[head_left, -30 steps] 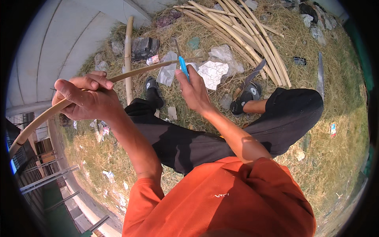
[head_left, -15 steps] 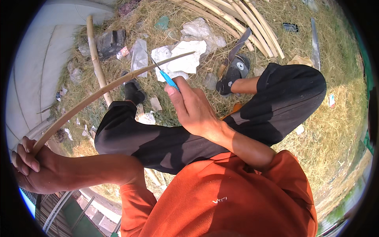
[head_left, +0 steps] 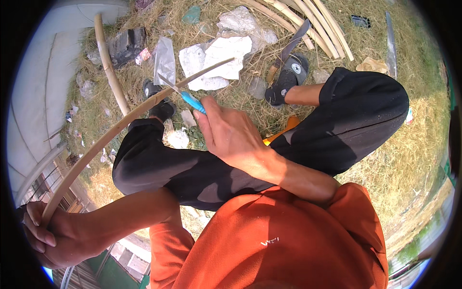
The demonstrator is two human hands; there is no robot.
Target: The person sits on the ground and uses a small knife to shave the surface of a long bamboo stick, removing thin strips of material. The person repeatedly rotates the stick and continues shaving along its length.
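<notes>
My left hand (head_left: 53,233), low at the far left, is wrapped round the thick end of a long, thin strip of split wood, perhaps bamboo (head_left: 115,129). The strip slants up to the right and narrows to a point over the white slabs. A knife with a blue handle (head_left: 193,102) is gripped in my right hand (head_left: 233,135), in the middle of the view. Its narrow blade (head_left: 168,83) crosses the strip, its tip showing past the strip's far side.
White stone slabs (head_left: 227,54) lie between my feet. Beside my right shoe (head_left: 288,79) rests a broad dark blade (head_left: 294,42). Several pale poles (head_left: 317,24) lie at the top. A long blade (head_left: 391,45) is at the upper right, a pole (head_left: 109,67) at the left.
My left hand has lowered and shifted slightly right with the strip. The knife has moved down and left, and its blade now lies across the strip farther from the pointed end.
</notes>
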